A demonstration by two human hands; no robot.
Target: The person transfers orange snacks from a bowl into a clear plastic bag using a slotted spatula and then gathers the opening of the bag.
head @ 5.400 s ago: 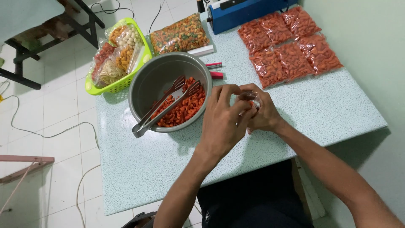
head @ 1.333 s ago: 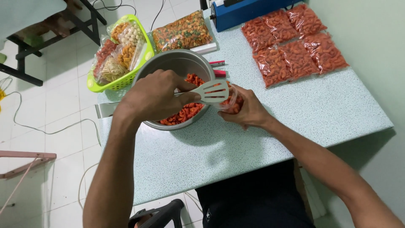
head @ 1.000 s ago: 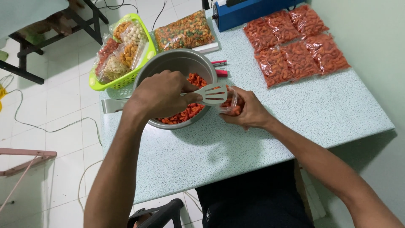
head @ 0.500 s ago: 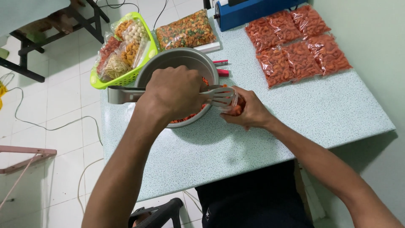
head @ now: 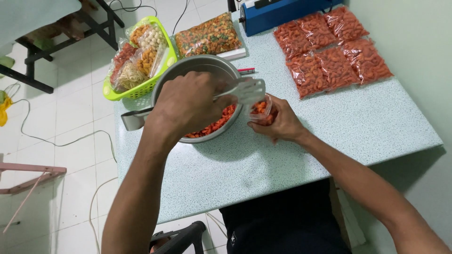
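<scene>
Head view, steeply down over table (head: 329,122)

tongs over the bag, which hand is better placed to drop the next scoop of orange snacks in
Left. The left hand already grips the tongs, whose tips hang just above the small clear bag. The right hand is wrapped around that bag beside the grey bowl, so it is occupied.
</scene>
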